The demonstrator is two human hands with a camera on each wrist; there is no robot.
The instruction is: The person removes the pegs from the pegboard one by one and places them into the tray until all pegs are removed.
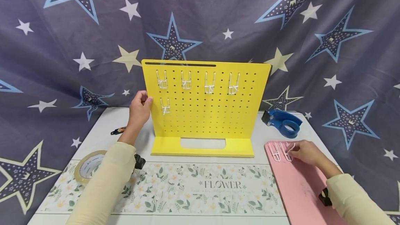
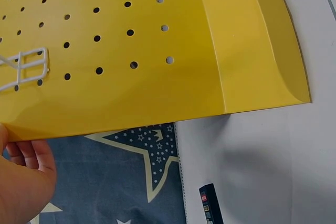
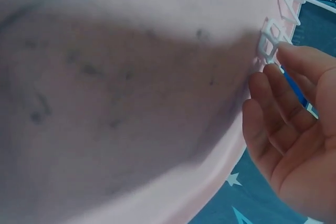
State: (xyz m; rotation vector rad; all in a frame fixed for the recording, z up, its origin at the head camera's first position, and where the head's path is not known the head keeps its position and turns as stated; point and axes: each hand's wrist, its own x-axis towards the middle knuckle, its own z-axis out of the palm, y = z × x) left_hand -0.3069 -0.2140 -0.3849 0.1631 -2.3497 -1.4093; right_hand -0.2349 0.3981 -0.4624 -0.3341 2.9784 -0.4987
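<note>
A yellow pegboard (image 1: 200, 114) stands upright on its base, with several white wire hooks (image 1: 186, 80) in its upper row and one hook (image 1: 165, 107) below at the left. My left hand (image 1: 140, 108) grips the board's left edge, thumb on the front; in the left wrist view the same hand (image 2: 29, 182) is at the edge near a white hook (image 2: 31, 69). At the right, my right hand (image 1: 307, 153) pinches a white hook (image 1: 286, 151) at the far end of a pink board (image 1: 300, 183). Another hook (image 1: 275, 152) lies beside it.
A blue tape dispenser (image 1: 282, 122) sits behind the pink board. At the left are a tape roll (image 1: 82, 167) and a small dark object (image 1: 118, 131). A flower-patterned strip (image 1: 200, 190) crosses the table's front; a starry curtain (image 1: 200, 6) hangs behind.
</note>
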